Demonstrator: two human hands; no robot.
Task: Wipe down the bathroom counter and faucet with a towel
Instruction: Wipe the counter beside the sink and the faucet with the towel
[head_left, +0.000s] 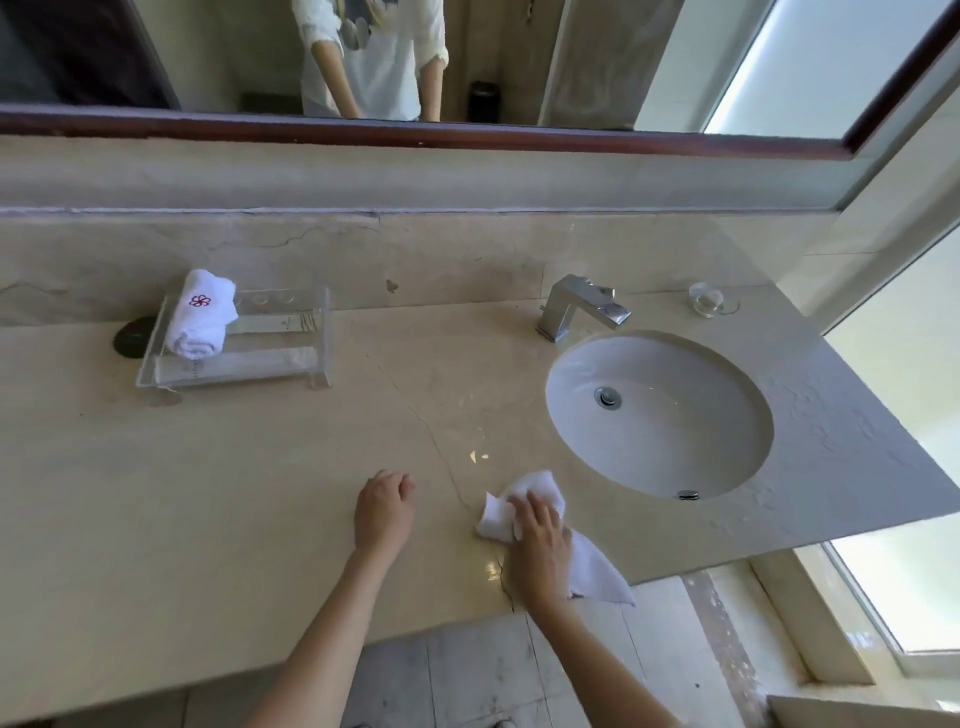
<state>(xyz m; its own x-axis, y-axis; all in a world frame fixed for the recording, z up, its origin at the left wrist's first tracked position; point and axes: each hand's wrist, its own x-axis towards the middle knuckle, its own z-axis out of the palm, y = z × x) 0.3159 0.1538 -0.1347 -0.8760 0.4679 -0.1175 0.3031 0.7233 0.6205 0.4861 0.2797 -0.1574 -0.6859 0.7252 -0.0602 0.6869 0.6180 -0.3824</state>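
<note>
Right hand (537, 540): 5 o'clock on the table (234, 493), grip spread, fingers pressing flat on white cloth (540, 486); cloth lies at 7 o'clock of the sink (675, 441), near its rim. Left hand (384, 512): 7 o'clock, grip loosely curled, empty, resting on table. Rolled towel (202, 312): 10 o'clock, on clear tray (324, 332).

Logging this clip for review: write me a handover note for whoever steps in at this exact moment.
Left hand: loosely curled, resting on the counter, holding nothing.
Right hand: pressing a white cloth flat on the counter, left of the sink; one end trails off the front edge.
Done: cannot tell how much is wiped.
Left: probably the rest of the counter; tray with rolled towel stands back left.
</note>
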